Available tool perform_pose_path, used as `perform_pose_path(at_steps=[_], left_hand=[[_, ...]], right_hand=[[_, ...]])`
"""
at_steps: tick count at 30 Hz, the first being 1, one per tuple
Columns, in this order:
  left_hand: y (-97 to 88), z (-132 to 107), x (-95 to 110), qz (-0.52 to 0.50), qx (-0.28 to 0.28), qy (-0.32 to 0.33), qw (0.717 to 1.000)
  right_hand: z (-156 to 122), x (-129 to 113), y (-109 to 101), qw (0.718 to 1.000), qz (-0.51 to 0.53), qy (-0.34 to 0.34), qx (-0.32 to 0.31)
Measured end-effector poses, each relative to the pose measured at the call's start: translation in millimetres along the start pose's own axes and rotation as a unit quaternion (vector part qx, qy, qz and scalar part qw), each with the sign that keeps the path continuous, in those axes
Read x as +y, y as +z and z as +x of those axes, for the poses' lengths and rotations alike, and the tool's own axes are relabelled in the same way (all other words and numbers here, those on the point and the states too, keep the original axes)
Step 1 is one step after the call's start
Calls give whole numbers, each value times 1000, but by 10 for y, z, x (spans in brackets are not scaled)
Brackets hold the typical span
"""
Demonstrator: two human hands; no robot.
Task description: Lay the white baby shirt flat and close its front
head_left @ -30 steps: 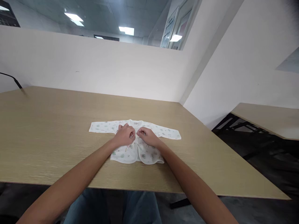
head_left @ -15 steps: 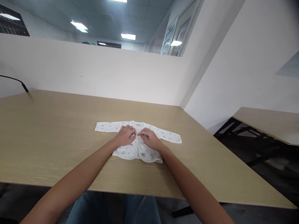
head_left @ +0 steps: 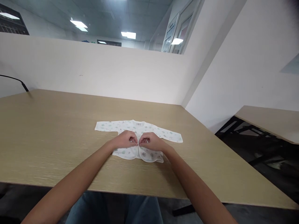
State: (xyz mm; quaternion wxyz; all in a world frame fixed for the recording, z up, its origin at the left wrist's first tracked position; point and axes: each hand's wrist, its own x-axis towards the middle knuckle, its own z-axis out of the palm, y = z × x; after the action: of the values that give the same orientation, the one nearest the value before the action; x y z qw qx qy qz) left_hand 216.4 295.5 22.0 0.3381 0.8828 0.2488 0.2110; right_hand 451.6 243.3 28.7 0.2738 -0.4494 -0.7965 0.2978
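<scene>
A small white baby shirt (head_left: 109,126) with a pale printed pattern lies flat on the wooden table (head_left: 58,130), sleeves spread left and right. My left hand (head_left: 125,141) and my right hand (head_left: 149,142) meet over the shirt's front opening, knuckles up, fingers curled. Each hand pinches one front edge of the shirt at the middle, fingertips almost touching. The lower hem shows just in front of my hands.
A white partition wall runs along the table's far edge and right side. A black cable (head_left: 16,80) enters at the far left. A second wooden table (head_left: 268,121) stands to the right across a dark gap. My legs in jeans are under the table's near edge.
Both hands slid down the shirt's front, toward me, and curled tighter onto its two front edges. The collar and label are now uncovered.
</scene>
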Motion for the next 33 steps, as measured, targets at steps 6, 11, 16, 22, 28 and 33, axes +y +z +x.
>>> perform_pose_path(at_steps=[6,11,16,22,28,33], left_hand=[[26,7,-17,-25,-1,-20,999],[36,4,20,-29,8,-27,999],[38,0,40,-25,8,-35,999],[67,-1,91,-10,27,-34,999],[101,17,142,7,54,-39,998],[77,20,149,0,41,-47,998]], right_hand=[[5,37,20,1000,9,19,15],[2,57,43,1000,15,12,14],[4,103,44,1000,25,1,11],[7,63,46,1000,12,16,2],[17,59,57,1000,7,21,-2],[20,54,54,1000,-2,24,-4]])
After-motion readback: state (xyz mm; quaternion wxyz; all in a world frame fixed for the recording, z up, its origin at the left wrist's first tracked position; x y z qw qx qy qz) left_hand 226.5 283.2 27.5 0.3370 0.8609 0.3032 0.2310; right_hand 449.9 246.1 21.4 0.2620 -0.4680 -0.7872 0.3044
